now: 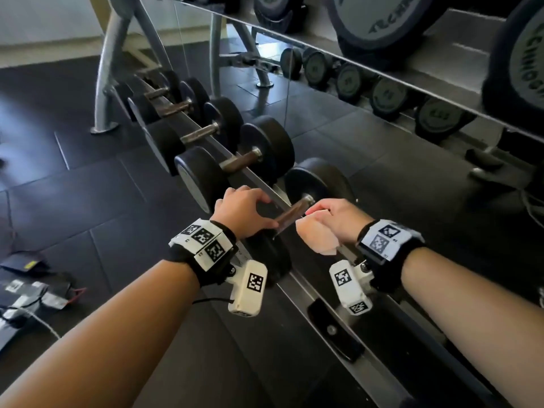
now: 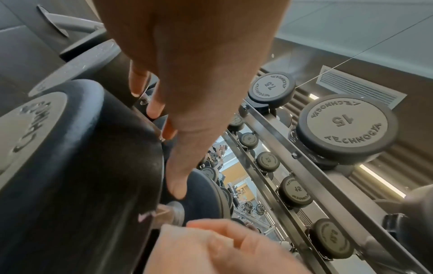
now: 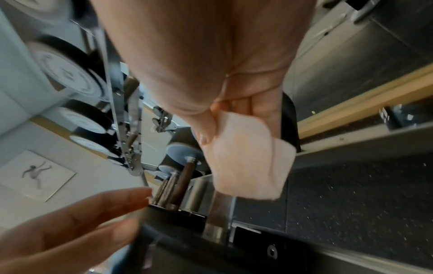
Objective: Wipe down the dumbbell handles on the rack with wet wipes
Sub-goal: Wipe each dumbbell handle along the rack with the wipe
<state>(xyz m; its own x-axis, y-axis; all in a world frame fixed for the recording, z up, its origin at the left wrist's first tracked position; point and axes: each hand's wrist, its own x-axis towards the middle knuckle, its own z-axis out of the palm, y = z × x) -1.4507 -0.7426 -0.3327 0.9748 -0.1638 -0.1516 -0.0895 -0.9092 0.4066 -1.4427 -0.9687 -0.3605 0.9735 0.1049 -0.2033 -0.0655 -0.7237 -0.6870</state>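
- Dumbbell rack [image 1: 297,278]: a steel rail running diagonally over dark rubber floor tiles [image 1: 88,178], a mirror [image 1: 382,92] behind it.
- Nearest dumbbell [image 1: 318,179]: its brown handle [image 1: 291,214] lies between the two hands.
- Left hand [image 1: 243,209]: fingers loosely extended, resting on the dumbbell's near head, gripping nothing.
- Right hand [image 1: 334,217]: curled around a folded wet wipe [image 1: 319,238], just beside the handle.

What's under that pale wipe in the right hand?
The wet wipe hangs from the right hand beside the nearest dumbbell's brown handle, with the rack rail below it. Whatever handle or rail lies directly beneath is covered.
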